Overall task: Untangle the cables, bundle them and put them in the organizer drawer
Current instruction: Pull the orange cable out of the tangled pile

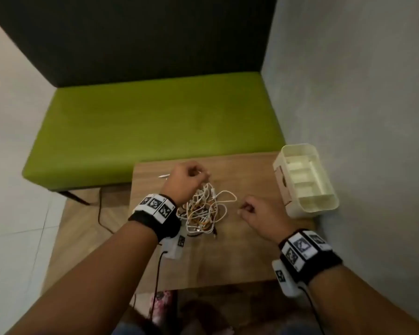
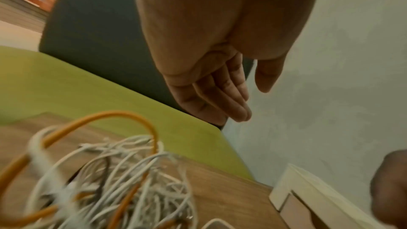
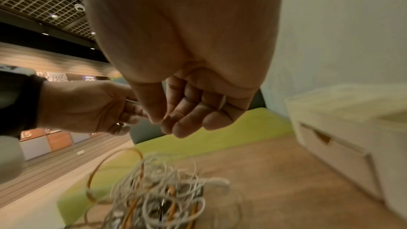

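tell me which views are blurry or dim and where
Head view: dim, soft overall, yet the cable tangle and organizer read clearly. Left wrist view: the tangle is smeared in the foreground, the left hand sharper. Right wrist view: the organizer and cables are blurred, lighting warm and dim.

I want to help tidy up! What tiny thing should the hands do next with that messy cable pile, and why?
Probably the left hand, which is right over the tangle, should tease one white cable free while the right hand beside it steadies the rest. The white and orange cables lie knotted together on the table, and nothing is bundled yet for the organizer.
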### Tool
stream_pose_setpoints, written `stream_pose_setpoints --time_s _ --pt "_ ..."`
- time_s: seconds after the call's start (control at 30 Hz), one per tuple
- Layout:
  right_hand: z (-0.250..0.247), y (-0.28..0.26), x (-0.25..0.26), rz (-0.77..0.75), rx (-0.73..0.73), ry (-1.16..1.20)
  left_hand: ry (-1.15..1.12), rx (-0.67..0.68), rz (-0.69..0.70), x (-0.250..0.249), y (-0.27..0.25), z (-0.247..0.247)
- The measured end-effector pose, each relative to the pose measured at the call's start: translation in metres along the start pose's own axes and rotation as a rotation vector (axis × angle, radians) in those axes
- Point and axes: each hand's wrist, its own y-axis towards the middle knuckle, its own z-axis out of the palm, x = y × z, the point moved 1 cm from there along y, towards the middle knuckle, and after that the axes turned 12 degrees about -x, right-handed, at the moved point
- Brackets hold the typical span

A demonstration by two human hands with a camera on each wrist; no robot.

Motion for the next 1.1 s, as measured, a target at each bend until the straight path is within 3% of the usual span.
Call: stream_pose_setpoints --time_s 0.2,0.33,0.47,0.57,0.67,0.77,0.83,1.0,1.1 --pt "0.110 0.027 -0.024 -0.099 0.039 -0.043 -0.133 -0.085 0.005 0.084 0.003 -0.011" --pt "0.147 0.012 -0.042 -0.235 0.132 -0.220 -0.233 -0.133 0.068 0.112 -0.015 -0.026" --pt "0.128 0.000 -0.040 -0.192 0.136 -0.484 -0.302 -0.170 0.163 0.122 -0.038 -0.036" --pt "0.101 -0.007 -0.031 -0.155 0.119 -0.598 -0.234 -0.203 0.227 0.127 -0.045 -0.032" --pt "0.074 -0.013 -0.013 -0.089 0.020 -0.412 -0.049 -0.180 0.285 0.131 -0.044 -0.020" --pt "0.059 -0.001 -0.006 -0.020 -0.212 -0.128 0.118 -0.099 0.305 0.138 -0.037 -0.002" --pt "0.057 0.015 -0.015 0.045 -0.324 -0.100 0.197 -0.061 0.316 0.138 -0.032 0.008" --pt "0.081 0.040 -0.053 0.235 -0.112 -0.328 0.257 -0.047 0.284 0.128 -0.019 0.014" --pt "0.096 0.042 -0.070 0.265 -0.105 -0.339 0.307 -0.049 0.287 0.128 -0.015 0.019"
